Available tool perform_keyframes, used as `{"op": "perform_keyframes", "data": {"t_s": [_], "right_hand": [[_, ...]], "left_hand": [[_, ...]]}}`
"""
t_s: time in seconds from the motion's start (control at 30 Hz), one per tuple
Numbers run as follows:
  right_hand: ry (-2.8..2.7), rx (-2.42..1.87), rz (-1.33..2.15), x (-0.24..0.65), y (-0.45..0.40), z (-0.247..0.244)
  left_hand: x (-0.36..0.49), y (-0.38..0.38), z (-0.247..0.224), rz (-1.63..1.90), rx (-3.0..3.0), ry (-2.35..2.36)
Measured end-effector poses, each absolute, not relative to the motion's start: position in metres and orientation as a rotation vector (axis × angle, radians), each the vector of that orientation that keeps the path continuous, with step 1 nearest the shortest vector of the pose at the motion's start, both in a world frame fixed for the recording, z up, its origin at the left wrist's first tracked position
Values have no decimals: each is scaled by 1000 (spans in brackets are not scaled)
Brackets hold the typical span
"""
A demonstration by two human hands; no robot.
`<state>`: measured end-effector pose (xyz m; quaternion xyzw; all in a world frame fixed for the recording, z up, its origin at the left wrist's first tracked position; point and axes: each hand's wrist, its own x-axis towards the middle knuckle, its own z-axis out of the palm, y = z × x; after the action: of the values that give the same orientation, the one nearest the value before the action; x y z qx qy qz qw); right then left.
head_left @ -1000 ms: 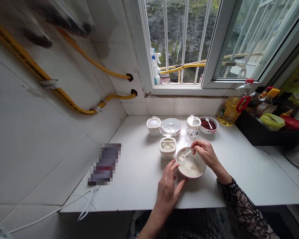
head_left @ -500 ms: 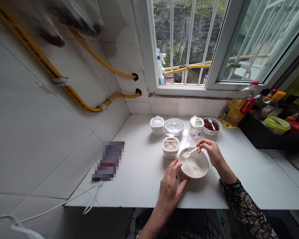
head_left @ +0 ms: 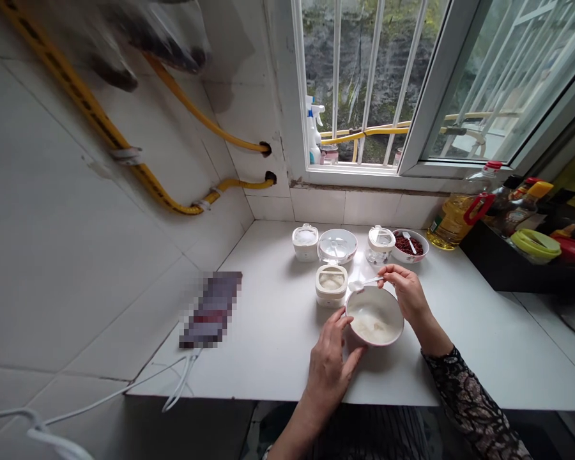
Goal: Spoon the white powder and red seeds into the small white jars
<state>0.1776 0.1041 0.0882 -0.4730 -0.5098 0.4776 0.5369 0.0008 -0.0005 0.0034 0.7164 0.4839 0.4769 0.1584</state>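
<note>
Just beneath our right fingers point(head_left: 390, 272) we see a pink-rimmed white bowl point(head_left: 399, 319), dark red beans point(head_left: 408, 244) beyond them, and a black lace sleeve point(head_left: 469, 399) behind them.

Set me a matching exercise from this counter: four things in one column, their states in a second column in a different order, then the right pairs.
Things:
1. White plastic spoon
2. Left hand
3. Small bowl
4. Plastic bottle of cooking oil

States:
A. Yellow-filled, with a red handle
B. Against the side of the larger white bowl
C. Pinched in the right hand
D. Filled with dark red beans

Pairs: 1-C, 2-B, 3-D, 4-A
</note>
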Motion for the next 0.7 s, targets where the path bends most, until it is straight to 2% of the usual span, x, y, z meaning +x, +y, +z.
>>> {"op": "perform_keyframes", "data": {"t_s": [0.13, 0.33, 0.6, 0.7], "right_hand": [[-1435, -1009, 822, 163, 98, 90], [-2016, -737, 61, 154, 92, 88], [-1801, -928, 80, 181, 90, 94], [-1911, -1015, 57, 195, 93, 93]], "left_hand": [[1, 0, 2, 1369, 2051, 1387], [1, 0, 2, 1360, 2037, 1382], [0, -1, 3, 1353, 2021, 1386], [0, -2, 4, 1347, 2004, 1379]]}}
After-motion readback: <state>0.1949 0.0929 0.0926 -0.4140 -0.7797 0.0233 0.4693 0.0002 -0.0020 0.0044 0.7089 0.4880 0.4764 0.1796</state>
